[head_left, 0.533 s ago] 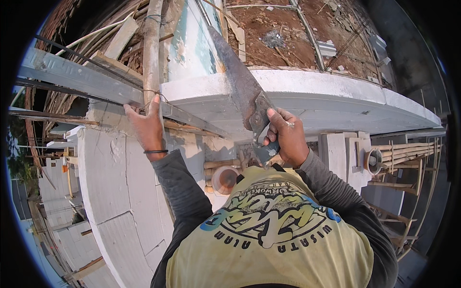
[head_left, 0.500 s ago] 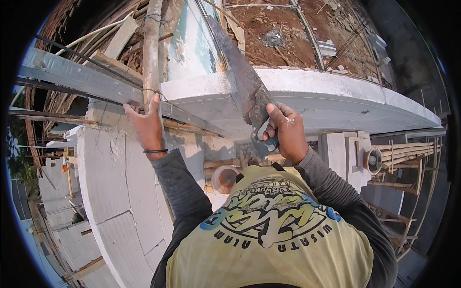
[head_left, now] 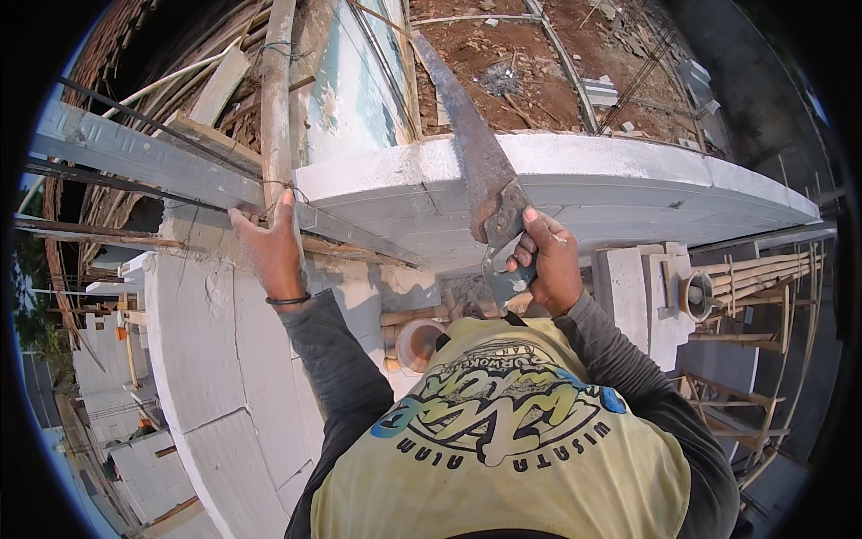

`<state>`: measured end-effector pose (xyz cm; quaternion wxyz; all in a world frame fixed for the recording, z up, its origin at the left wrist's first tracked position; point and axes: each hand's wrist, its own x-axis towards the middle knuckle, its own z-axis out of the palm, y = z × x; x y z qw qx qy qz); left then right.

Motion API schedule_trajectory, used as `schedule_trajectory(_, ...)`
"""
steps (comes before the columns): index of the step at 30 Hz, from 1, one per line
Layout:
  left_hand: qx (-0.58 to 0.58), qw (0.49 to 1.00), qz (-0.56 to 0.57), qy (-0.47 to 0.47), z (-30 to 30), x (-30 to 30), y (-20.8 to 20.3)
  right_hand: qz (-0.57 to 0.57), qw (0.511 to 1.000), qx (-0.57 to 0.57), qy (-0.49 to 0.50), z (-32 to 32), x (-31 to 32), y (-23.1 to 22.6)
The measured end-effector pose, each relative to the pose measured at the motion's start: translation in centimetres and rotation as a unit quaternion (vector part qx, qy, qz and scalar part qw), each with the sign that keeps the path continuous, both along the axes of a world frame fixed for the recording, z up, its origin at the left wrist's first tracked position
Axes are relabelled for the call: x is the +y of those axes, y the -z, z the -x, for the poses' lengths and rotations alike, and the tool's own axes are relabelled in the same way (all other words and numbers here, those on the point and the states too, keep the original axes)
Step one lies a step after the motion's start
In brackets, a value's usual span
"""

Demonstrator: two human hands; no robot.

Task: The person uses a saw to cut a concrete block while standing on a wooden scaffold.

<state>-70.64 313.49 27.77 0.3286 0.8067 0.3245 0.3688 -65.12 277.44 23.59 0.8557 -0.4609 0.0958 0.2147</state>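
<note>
My right hand [head_left: 544,262] grips the handle of a rusty hand saw [head_left: 469,153], whose blade lies up across a curved white concrete ledge [head_left: 628,180]. The saw's tip points away toward the brown ground far below. My left hand [head_left: 269,251] holds a vertical wooden pole [head_left: 275,99] where it crosses a grey metal rail [head_left: 135,157]. A dark band circles my left wrist. Both forearms wear grey sleeves over a yellow shirt.
White block walls [head_left: 206,377] drop away at lower left. A round pale bucket [head_left: 418,343] sits below between my arms. Bamboo scaffolding poles [head_left: 754,269] run at right, and timber and rods pile at upper left.
The saw blade has shifted slightly along the ledge with my right hand. My left hand stays on the pole.
</note>
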Motion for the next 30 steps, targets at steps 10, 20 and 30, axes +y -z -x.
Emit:
schedule_trajectory(10,0.007,1.000,0.004,0.002,0.0,-0.1,0.1,0.021,0.999,0.023,-0.021,3.5,-0.5,-1.5)
schedule_trajectory(20,-0.009,0.999,0.028,0.038,-0.7,-0.1,0.1,0.026,0.999,0.018,0.022,1.6,0.0,0.1)
schedule_trajectory(30,-0.131,0.989,-0.071,-0.002,3.9,-9.3,-1.1,-0.033,0.990,-0.008,0.134,-2.9,-2.6,1.3)
